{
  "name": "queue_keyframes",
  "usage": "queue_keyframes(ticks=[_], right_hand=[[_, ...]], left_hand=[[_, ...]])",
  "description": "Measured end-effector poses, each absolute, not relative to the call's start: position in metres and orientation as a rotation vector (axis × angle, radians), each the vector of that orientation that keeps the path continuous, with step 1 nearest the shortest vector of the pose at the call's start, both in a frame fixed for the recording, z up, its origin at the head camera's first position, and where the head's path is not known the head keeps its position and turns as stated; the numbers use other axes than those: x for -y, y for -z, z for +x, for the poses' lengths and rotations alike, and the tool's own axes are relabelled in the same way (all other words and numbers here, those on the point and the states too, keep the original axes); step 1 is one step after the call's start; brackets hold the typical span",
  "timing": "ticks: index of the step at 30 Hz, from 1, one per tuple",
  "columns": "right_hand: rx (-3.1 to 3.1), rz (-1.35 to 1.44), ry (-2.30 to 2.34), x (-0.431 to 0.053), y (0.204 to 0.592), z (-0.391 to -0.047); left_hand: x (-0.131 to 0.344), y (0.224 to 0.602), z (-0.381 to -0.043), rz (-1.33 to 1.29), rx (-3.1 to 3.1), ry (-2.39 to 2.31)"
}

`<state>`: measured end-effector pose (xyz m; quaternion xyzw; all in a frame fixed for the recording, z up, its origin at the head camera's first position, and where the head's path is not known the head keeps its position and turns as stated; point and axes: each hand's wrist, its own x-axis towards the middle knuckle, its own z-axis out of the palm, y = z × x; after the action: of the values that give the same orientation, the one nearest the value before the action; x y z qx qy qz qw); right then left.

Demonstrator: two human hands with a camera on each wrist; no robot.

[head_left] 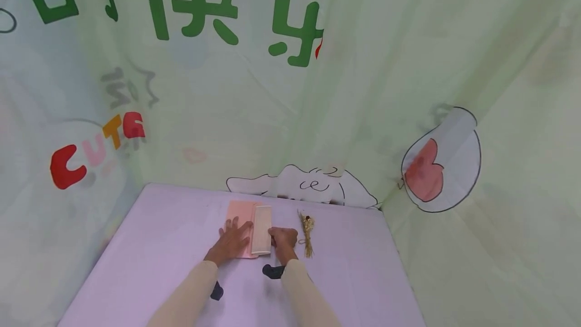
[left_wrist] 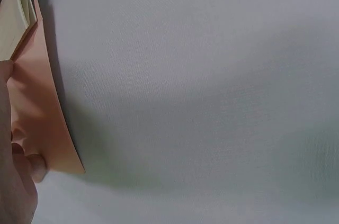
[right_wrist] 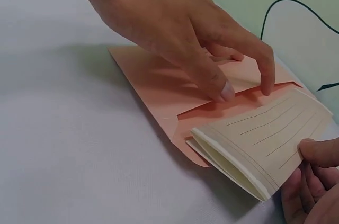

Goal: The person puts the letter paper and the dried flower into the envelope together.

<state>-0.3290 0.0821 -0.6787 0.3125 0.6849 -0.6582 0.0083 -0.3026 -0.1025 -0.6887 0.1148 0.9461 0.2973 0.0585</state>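
Observation:
A pink envelope (head_left: 239, 210) lies on the table, its flap opened out toward the right. My left hand (head_left: 230, 242) rests on it with fingers spread, the thumb and a fingertip at the edge of its mouth in the right wrist view. Folded cream letter paper (right_wrist: 273, 136), printed with lines, lies over the opened flap beside that mouth. My right hand (head_left: 284, 241) pinches the paper's right edge, thumb (right_wrist: 318, 151) on top and the other fingers curled beneath. In the left wrist view, only part of the envelope (left_wrist: 39, 102) and paper show at the left edge.
A small bunch of dried flowers (head_left: 307, 233) tied at the stems lies right of my right hand. The table (head_left: 354, 276) has a pale lilac cover. Printed cloth curtains (head_left: 218, 105) stand behind it and at both sides.

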Motion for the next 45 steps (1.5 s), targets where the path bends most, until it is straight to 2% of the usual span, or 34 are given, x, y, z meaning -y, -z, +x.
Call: queue_keyframes(ticks=[14,45], right_hand=[[-2.28,1.035,1.928,-0.073,0.683,-0.335],[-2.582,0.829,1.782,-0.051,0.686,-0.336]], left_hand=[[0.103,0.695,-0.308,0.352,-2.84,-0.913],[0.11,0.689,-0.306,0.376,-2.819,-0.931]])
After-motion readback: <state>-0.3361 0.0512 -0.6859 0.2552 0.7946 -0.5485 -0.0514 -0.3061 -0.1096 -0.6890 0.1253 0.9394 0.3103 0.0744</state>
